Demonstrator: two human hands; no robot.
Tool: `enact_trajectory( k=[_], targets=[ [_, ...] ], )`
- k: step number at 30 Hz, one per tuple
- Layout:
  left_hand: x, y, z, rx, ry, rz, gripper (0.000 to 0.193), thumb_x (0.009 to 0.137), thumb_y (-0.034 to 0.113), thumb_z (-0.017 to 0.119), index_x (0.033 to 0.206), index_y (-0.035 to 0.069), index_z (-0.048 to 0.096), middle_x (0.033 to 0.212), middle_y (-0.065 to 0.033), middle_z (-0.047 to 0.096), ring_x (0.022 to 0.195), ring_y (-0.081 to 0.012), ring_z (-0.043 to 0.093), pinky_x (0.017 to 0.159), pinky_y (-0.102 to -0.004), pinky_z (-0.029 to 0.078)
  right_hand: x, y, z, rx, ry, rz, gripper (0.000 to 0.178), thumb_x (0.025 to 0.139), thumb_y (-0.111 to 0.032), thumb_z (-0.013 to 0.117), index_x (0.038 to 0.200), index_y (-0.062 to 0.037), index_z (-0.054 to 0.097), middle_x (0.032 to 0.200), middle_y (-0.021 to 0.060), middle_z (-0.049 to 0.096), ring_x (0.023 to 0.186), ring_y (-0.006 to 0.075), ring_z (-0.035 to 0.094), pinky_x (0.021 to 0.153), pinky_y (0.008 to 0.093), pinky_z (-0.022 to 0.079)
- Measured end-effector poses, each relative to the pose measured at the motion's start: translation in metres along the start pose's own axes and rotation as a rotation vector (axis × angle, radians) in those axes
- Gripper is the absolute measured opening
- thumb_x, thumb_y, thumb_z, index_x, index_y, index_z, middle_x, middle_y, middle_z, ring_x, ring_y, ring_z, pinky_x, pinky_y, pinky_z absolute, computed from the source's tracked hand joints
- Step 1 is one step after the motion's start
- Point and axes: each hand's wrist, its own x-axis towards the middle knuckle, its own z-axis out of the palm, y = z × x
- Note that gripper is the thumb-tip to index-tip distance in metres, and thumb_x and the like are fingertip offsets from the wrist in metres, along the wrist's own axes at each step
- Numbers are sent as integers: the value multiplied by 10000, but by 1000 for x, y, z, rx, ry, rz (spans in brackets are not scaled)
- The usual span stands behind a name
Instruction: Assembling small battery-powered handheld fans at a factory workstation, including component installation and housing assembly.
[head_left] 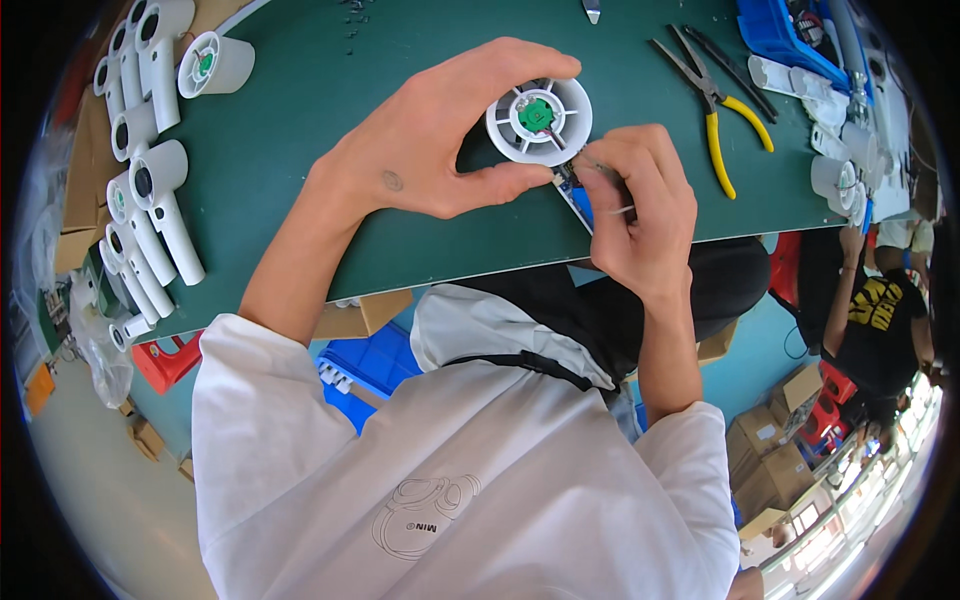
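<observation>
Your left hand (pixel 425 138) curves its thumb and fingers wide around the white housing (pixel 540 150), holding it above the bench (pixel 400 255), toward the middle of the scene. On your right hand (pixel 645 205), the fingers draw in narrow at the housing's near right side, beside the blue board (pixel 581 198); you cannot tell what they pinch. Farther right lie the pliers (pixel 710 93), spread open.
</observation>
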Motion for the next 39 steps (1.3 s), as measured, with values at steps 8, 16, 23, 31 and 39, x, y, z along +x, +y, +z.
enact_trajectory(
  k=[8, 16, 23, 31, 39],
  targets=[
    [1, -1, -4, 39, 19, -11, 652, 715, 94, 786, 1299, -3, 514, 1256, -150, 592, 1100, -279, 608, 942, -352, 484, 5, 4, 4, -6, 66, 46, 161, 769, 124, 604, 886, 14, 587, 841, 112, 567, 680, 200, 527, 590, 272, 417],
    [0, 0, 0, -87, 47, -23, 597, 724, 167, 763, 1250, 38, 511, 1198, -145, 588, 1063, -319, 603, 892, -377, 505, 1, 0, 0, -74, 3, -25, 68, 813, 85, 510, 835, 24, 533, 793, 108, 495, 684, 217, 475, 616, 281, 386],
    [-7, 10, -7, -20, 102, 43, 576, 744, 211, 750, 1240, 34, 516, 1177, -145, 593, 1063, -328, 593, 887, -393, 495, -6, 3, 4, 21, -5, 93, 32, 900, 22, 530, 880, 17, 505, 854, 45, 431, 699, 111, 393, 619, 224, 339],
    [-50, 12, -176, 865, 908, -385, 299, 817, 115, 565, 1091, 6, 609, 955, -206, 651, 932, -374, 620, 835, -433, 491, -1, 3, 4, 6, 45, 80, 39, 896, 34, 541, 878, 22, 509, 856, 43, 450, 737, 113, 426, 671, 230, 377],
    [-98, 32, -287, 757, 799, -1008, 192, 837, 157, 611, 951, 11, 561, 894, -204, 635, 849, -287, 595, 745, -384, 461, -1, 6, 5, 12, 36, 128, 45, 915, 30, 530, 877, 23, 507, 852, 54, 461, 756, 119, 459, 692, 236, 405]
  ],
)
